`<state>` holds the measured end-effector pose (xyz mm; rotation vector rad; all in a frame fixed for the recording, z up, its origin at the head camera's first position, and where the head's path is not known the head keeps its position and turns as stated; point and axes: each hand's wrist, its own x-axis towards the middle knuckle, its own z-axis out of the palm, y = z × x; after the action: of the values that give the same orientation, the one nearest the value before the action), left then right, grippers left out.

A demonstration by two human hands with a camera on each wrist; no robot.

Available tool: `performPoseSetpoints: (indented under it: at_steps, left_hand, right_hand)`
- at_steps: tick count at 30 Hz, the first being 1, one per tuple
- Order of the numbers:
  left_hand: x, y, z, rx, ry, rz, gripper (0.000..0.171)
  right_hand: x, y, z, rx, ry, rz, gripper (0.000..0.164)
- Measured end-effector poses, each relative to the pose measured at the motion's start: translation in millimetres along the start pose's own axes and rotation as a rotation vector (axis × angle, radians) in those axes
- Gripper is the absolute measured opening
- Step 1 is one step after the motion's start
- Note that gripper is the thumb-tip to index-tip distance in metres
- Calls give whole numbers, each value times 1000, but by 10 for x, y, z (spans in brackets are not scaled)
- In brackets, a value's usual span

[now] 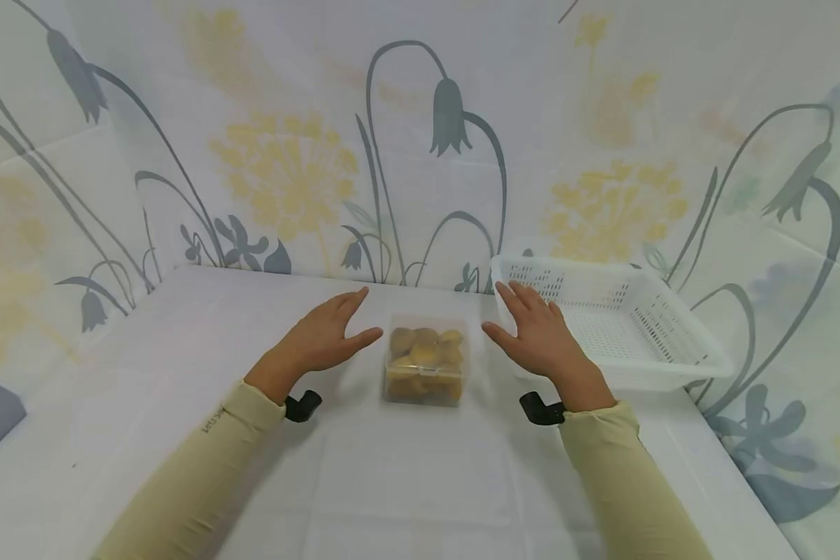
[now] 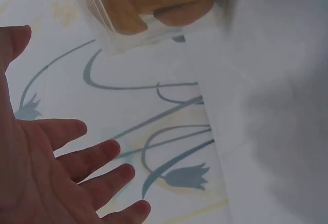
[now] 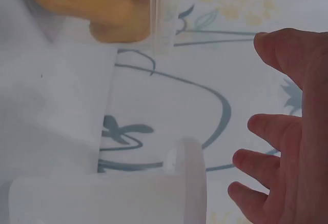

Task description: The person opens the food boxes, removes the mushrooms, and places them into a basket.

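A clear plastic box (image 1: 425,372) filled with several yellow-brown rounded pieces stands on the white table, between the two hands. To its left, the left hand (image 1: 325,330) is held with fingers straight and thumb spread, apart from the box. The right hand (image 1: 535,330) is on the other side, fingers extended, in front of the near left corner of a white basket in the head view. Both palms are bare in the wrist views. Part of the box (image 2: 154,8) shows at the top of the left wrist view, and also the box (image 3: 102,8) in the right wrist view.
A white perforated plastic basket (image 1: 700,354) sits at the right of the table (image 1: 406,482). Behind the table hangs a white cloth (image 1: 406,194) printed with grey and yellow flowers. Black wrist mounts (image 1: 302,406) stick out under the wrists.
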<state>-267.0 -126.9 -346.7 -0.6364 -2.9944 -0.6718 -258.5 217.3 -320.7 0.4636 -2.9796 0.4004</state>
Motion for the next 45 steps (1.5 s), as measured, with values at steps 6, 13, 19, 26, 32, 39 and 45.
performPoseSetpoints:
  at_steps: [6,13,19,26,32,39,45]
  left_hand:
    - [-1,17,64,-289,-83,3,83]
    - [39,25,215,-494,-169,26,81]
    - [63,-19,389,-722,-245,38,76]
    - [82,-25,563,-875,-302,54,101]
    - [86,23,640,-897,-284,3,122]
    - [110,69,681,-829,-258,-46,128]
    - [107,76,712,-817,-253,-77,122]
  right_hand:
    - [25,-180,35,70,20,-42,75]
    - [-8,-293,90,112,11,-66,76]
    - [-27,-364,159,119,17,-126,76]
    - [-33,-420,244,146,3,-179,76]
    - [-34,-488,366,165,-13,-268,75]
    - [9,-529,497,100,24,-386,72]
    - [32,-513,594,88,-1,-382,74]
